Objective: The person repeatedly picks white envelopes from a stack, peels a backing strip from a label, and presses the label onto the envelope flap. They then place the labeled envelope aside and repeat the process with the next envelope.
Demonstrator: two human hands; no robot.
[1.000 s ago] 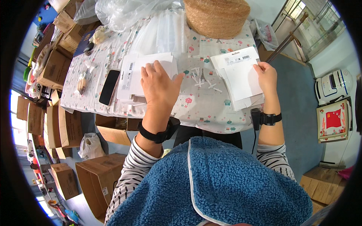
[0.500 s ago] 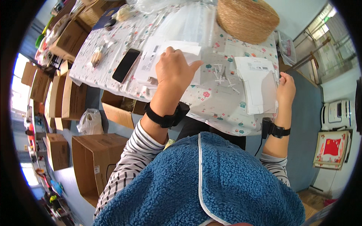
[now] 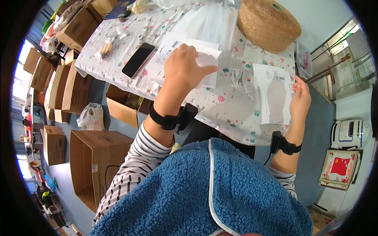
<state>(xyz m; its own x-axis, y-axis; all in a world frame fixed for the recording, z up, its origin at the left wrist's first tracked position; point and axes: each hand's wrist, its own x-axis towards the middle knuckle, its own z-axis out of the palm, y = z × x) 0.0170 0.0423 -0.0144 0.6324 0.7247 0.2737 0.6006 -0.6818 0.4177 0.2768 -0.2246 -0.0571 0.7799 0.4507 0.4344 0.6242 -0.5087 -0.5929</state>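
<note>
My left hand (image 3: 183,67) rests over a stack of flat white packets (image 3: 157,67), its thumb stretched out to the right and its fingers bent over the top sheets. The fingertips are partly hidden, but nothing shows lifted in the hand. At the right side of the table, my right hand (image 3: 300,97) is open beside the edge of a second stack of white packets (image 3: 275,98). Its fingers are loosely extended and hold nothing visible. Between the stacks lie several small white plastic pieces (image 3: 242,83).
A black phone (image 3: 138,59) lies left of the first stack. Clear plastic bags (image 3: 208,23) and a woven straw basket (image 3: 267,25) are at the back of the flower-patterned tablecloth (image 3: 220,114). Cardboard boxes (image 3: 100,157) stand on the floor at left.
The whole view has shifted slightly. My right hand's fingers have straightened a little at the right stack's edge. My left hand stays over its stack.
</note>
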